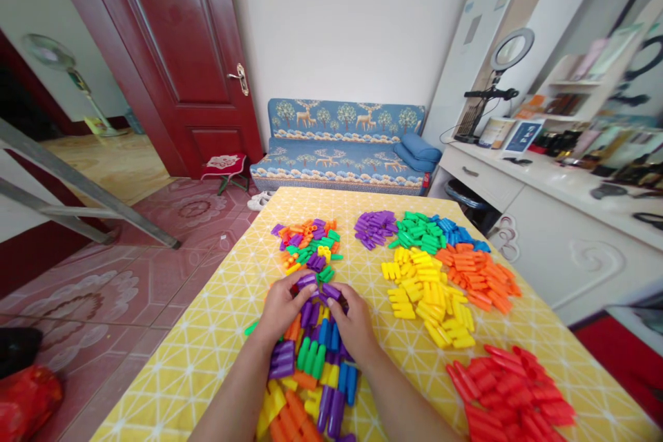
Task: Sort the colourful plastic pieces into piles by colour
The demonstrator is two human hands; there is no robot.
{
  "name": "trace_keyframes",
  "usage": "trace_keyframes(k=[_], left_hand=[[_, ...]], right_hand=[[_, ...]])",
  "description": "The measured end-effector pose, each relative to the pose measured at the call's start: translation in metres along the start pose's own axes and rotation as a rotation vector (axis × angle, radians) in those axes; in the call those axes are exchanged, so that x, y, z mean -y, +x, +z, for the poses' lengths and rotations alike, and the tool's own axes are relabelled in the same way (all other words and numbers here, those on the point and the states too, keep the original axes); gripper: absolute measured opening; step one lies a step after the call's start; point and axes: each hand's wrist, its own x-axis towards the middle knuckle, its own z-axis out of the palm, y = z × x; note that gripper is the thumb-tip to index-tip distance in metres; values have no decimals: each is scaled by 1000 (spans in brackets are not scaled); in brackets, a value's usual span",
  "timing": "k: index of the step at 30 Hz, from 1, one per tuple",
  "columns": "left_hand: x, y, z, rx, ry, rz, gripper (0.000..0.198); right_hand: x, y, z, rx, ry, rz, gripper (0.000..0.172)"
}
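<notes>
Left hand fingers close on a purple piece. Right hand fingers pinch a second purple piece just beside them. The joined block mat lies on the counter below both sets of fingers. It is probably best to keep the pieces level and pin the mat steady.

Yellow white-latticed tabletop: one.
Joined mixed-colour plastic peg block: one.
Loose mixed-colour peg heap: one, just beyond the block.
Single-colour peg heaps, right of the block: six. They are the purple heap, green heap, blue heap, orange heap, yellow heap and red heap.
Hands: two, the left hand and right hand, both gripping the block's far end.
Single pegs are too many to count.
</notes>
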Motion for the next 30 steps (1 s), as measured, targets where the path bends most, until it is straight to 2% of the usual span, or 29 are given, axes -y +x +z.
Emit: trace_keyframes(k=[4, 10, 13, 17, 21, 23, 27, 30], left_hand=[[-1, 1, -1, -74, -6, 22, 35], [8, 2, -2, -166, -9, 22, 41], [12, 2, -1, -164, -43, 2, 44], [9, 1, 0, -162, -90, -29, 46], [0, 0, 0, -127, -111, -30, 44], [-5, -1, 0, -112, -100, -22, 41], [-9, -2, -1, -62, -84, -10, 35], [-10, -3, -3, -26, -71, -2, 34]], right_hand=[[-7, 4, 0, -61, 119, 51, 29], [-13, 7, 1, -50, 237, 115, 31], [-13, 6, 2, -47, 166, 93, 32], [-11, 4, 1, -58, -23, -40, 42], [-4, 6, -1, 76, -255, -158, 60], [-2, 7, -1, 104, -304, -174, 56], [-2, 8, 1, 50, -312, -136, 35], [-5, 7, 3, -13, -289, -97, 37]])
